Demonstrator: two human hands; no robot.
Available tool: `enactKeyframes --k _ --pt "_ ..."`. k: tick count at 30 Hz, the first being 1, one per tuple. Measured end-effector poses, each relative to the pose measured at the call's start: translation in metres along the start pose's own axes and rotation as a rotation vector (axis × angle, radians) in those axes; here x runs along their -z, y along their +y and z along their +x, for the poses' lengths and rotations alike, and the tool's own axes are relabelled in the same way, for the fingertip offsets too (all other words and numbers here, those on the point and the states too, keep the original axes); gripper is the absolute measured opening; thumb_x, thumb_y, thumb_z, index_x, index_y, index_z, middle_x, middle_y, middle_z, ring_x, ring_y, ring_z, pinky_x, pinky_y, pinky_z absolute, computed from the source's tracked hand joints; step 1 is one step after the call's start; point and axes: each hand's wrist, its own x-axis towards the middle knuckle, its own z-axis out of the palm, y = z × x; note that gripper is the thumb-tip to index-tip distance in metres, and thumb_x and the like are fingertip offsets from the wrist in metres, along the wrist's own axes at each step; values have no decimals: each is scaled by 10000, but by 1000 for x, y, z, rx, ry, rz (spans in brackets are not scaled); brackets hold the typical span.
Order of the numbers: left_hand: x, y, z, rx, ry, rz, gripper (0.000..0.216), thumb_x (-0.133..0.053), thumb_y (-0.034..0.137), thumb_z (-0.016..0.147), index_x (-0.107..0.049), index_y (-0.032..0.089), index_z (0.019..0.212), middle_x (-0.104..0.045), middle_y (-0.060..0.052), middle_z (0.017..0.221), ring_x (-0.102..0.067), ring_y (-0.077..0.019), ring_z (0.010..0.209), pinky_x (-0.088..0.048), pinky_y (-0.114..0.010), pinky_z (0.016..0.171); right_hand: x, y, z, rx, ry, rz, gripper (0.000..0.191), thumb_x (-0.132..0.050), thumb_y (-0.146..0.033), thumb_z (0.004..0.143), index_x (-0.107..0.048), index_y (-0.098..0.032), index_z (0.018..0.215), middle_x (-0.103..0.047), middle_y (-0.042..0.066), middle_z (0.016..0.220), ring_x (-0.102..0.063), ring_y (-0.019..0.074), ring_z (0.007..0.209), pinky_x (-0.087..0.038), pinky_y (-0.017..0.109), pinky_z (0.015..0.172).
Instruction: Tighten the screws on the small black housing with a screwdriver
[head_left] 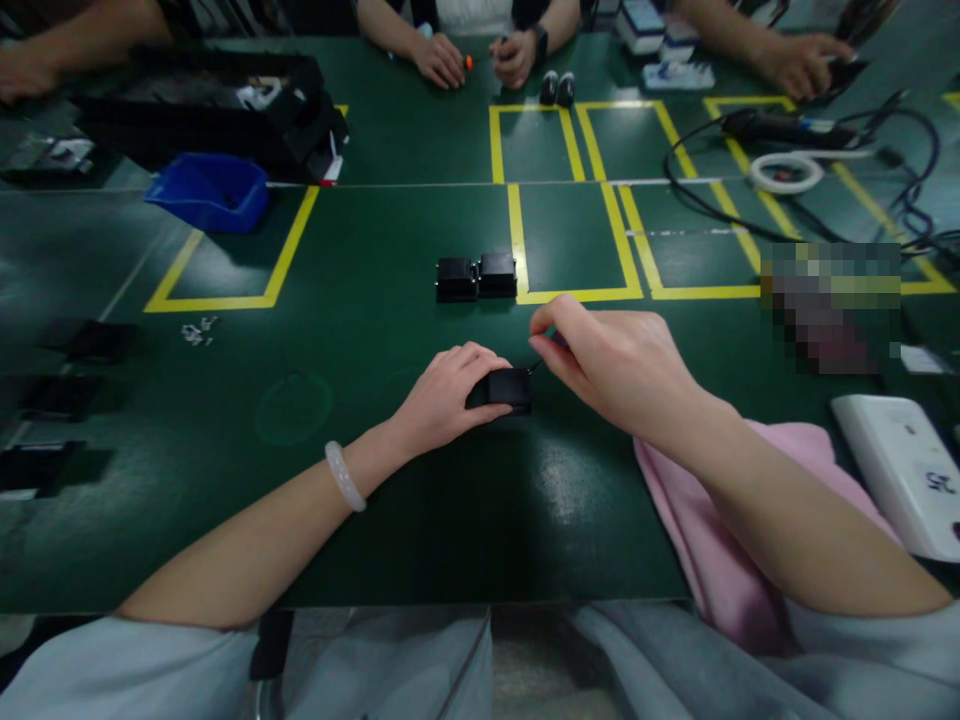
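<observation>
My left hand (450, 395) is closed around a small black box (510, 390), thumb on its near side and fingers on its far side, holding it on the green table. Above the box's right end, my right hand (600, 350) pinches a thin dark tool (534, 368). Only a slim shaft of that tool shows, angled down at the box; the rest is hidden in the fingers, so its kind is unclear. Just beyond my hands, two similar black boxes (477, 277) sit side by side.
Small screws (199, 332) lie to the left, near a blue scoop-shaped bin (210, 192). A pink cloth (795, 440) and a white case (904, 475) are at right. Black cables (802, 130) lie at far right. Co-workers' hands (442, 62) rest across the table.
</observation>
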Motion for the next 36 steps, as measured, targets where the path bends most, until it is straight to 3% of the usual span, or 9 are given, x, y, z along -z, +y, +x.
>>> enactKeyframes --k 9,15,18,25,32,36 --pt "0 3 0 -21 26 62 405 -606 485 919 -549 190 1190 -606 -79 1166 -556 -253 1073 -417 -386 906 0 0 1 -5 -7 50 137 -423 -232 953 -543 -169 976 -682 25 780 -597 129 635 -261 244 535" --pt "-1 1 0 -42 45 74 419 -607 499 918 -547 184 1189 -605 -77 1144 -552 -250 1055 -408 -385 907 1 -2 3 -34 -49 56 274 -386 -372 990 -557 -177 898 -629 5 661 -545 123 563 -231 253 531" --pt "-1 2 0 -40 34 67 415 -598 501 924 -546 191 1196 -603 -76 1155 -549 -249 1069 -407 -383 911 -2 -1 2 -41 -23 55 240 -390 -331 985 -564 -172 934 -602 -10 619 -523 115 525 -228 246 522" --pt "1 1 2 -33 8 38 401 -584 499 933 -546 197 1194 -605 -78 1167 -546 -251 1097 -395 -393 946 -4 4 0 43 9 93 140 -416 -233 957 -532 -171 1007 -676 30 810 -596 126 659 -281 239 551" --pt "-1 -2 1 -38 15 24 413 -583 495 933 -534 201 1219 -604 -76 1178 -539 -252 1113 -391 -405 981 -3 3 2 -5 3 47 298 -367 -391 996 -555 -180 902 -591 -10 611 -505 116 521 -226 258 524" --pt "0 -3 1 -46 7 4 403 -582 481 938 -534 196 1219 -598 -73 1182 -536 -242 1115 -393 -397 978 -6 4 2 30 26 67 206 -382 -276 982 -550 -164 942 -634 11 696 -536 116 566 -255 246 530"
